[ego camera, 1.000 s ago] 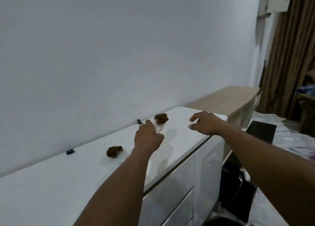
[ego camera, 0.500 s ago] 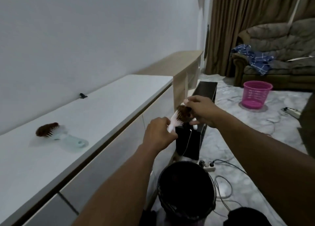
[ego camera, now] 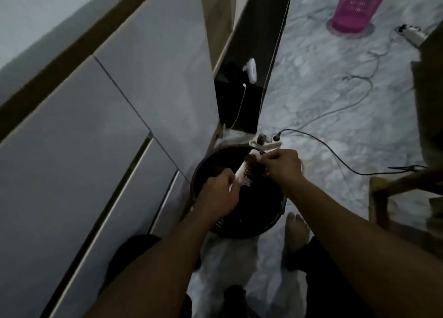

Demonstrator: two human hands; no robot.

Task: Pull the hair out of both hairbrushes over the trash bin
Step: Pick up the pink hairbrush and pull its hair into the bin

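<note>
My left hand [ego camera: 219, 193] grips the handle of a pale pink hairbrush [ego camera: 244, 175], holding it right above a round black trash bin [ego camera: 259, 218] on the floor. Its bristles face up and to the right. My right hand [ego camera: 282, 165] is closed on a clump of brown hair [ego camera: 257, 168] at the head end of the brush. The second hairbrush is out of view.
A white drawer cabinet [ego camera: 100, 126] stands on the left, touching the bin. Beyond the bin lie a power strip [ego camera: 266, 144] and cables [ego camera: 335, 159]. A pink basket [ego camera: 357, 6] stands far right on the marble floor. My bare foot [ego camera: 296, 231] is beside the bin; wooden furniture [ego camera: 393, 193] at right.
The view has dropped from the cabinet top to the bin. Both hands have brought the brush down over the bin, and my right hand has closed on the hair.
</note>
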